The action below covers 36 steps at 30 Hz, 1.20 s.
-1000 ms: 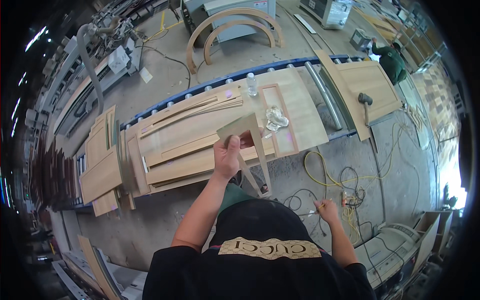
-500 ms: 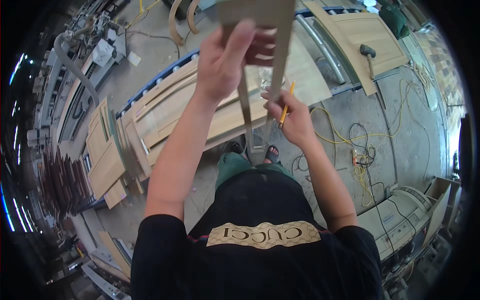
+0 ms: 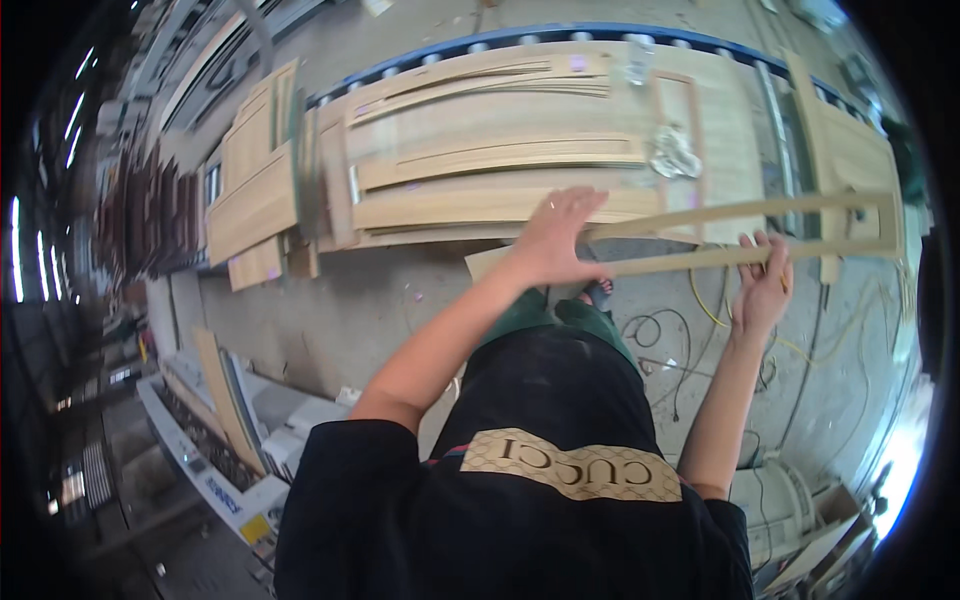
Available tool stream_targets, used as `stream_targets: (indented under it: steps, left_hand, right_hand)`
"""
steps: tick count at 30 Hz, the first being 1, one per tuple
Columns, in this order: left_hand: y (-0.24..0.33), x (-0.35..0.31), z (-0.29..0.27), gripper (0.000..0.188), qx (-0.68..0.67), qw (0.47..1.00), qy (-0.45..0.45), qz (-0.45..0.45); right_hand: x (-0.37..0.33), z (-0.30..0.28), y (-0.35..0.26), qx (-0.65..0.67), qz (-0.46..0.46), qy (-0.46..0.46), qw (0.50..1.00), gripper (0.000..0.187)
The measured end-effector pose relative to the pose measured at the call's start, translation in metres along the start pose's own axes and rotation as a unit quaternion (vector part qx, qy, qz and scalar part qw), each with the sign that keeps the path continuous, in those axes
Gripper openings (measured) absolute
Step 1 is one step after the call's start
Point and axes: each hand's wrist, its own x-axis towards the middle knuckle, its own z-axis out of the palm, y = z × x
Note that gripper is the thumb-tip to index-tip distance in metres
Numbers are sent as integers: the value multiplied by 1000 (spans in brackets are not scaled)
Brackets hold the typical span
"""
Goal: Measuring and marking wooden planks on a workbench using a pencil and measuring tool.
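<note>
A long, narrow wooden frame [image 3: 690, 260] with an open slot lies level across both my hands, above my feet. My left hand [image 3: 560, 240] grips its wide left end, thumb and fingers spread around the wood. Further along to the right, my right hand [image 3: 762, 285] has its fingers curled over the near rail. A yellow pencil [image 3: 784, 284] is tucked in that hand, only a bit of it showing. Beyond the frame, a large pale wooden panel [image 3: 730, 130] carries several wooden strips [image 3: 520, 150] and a crumpled clear plastic piece [image 3: 675, 152].
A blue-edged roller conveyor [image 3: 480, 45] runs under the panel. Stacked wooden panels [image 3: 255, 190] stand at its left end, with dark slats [image 3: 150, 215] beyond. More boards [image 3: 860, 150] lie at the right. Yellow and black cables [image 3: 700, 300] trail over the floor; a machine [image 3: 215, 480] stands at lower left.
The wooden frame has swung from upright to level, its slotted end now pointing right. My left hand came down and my right hand moved right. The view has turned too.
</note>
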Motion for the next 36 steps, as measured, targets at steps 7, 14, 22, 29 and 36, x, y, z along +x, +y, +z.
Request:
stream_targets:
  steps: [7,14,22,29,36]
  left_hand:
    - [-103,-82,-15,96,82,993,43,-75]
    - [-246,-125,-52,89,94,994,10,-60]
    - [-361,-148,-49,91,122,989,-44,-66]
    - [-410,-126,-34,91,164,984,-75,0]
    - [-412,-140,-39,97,144,982,-95,-71]
  right_hand:
    - [-28,21,128,120,141,-20,983,30]
    - [-25,10,222,46,209,86,973,35]
    - [-26,49,299,-120,290,128,941,55]
    - [-17,41,324,-255,261,125,923,37]
    - [-27,121,335,-258,270,152,915,30]
